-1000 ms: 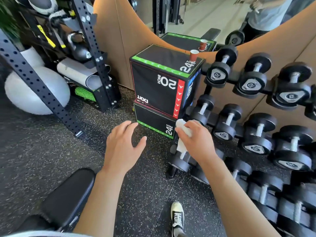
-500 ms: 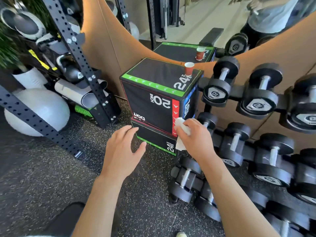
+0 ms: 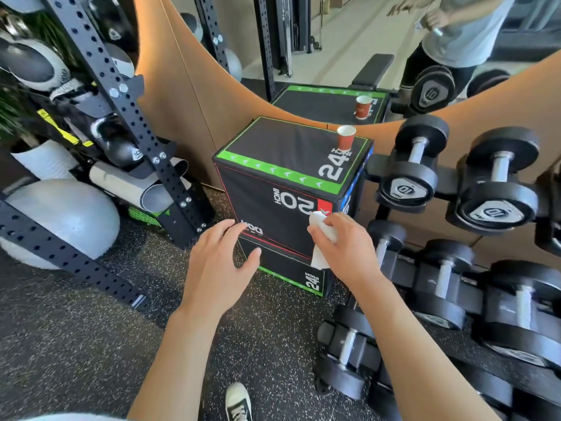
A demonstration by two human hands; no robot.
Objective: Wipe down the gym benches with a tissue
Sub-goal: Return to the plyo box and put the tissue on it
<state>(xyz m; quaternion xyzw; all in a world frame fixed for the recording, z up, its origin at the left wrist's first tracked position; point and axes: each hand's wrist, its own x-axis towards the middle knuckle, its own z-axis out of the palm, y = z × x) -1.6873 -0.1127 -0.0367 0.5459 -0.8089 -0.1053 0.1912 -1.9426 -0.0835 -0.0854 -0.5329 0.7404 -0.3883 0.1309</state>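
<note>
1. Head view, your right hand (image 3: 343, 250): its fingers are curled round a white tissue (image 3: 322, 235), which sticks out above and below the grip. This hand is the one that carries the wiping tool, so the coming move is its to make.
2. Head view, your left hand (image 3: 217, 268): its fingers are spread and relaxed, holding nothing, hovering in front of the lower face of the black plyo box (image 3: 282, 165).
3. Head view, the bench: no bench pad shows in the direct scene ahead of you. The only one in sight is a reflection in the mirror (image 3: 349, 41), which suggests the real bench lies behind or beside you.
4. Head view, what is actually before the tissue: the plyo box corner, a red paper cup (image 3: 346, 137) on its top, and the dumbbell rack (image 3: 455, 189) to your right. Judged from this, you would need to turn away from the box to bring the tissue to a bench.
</note>
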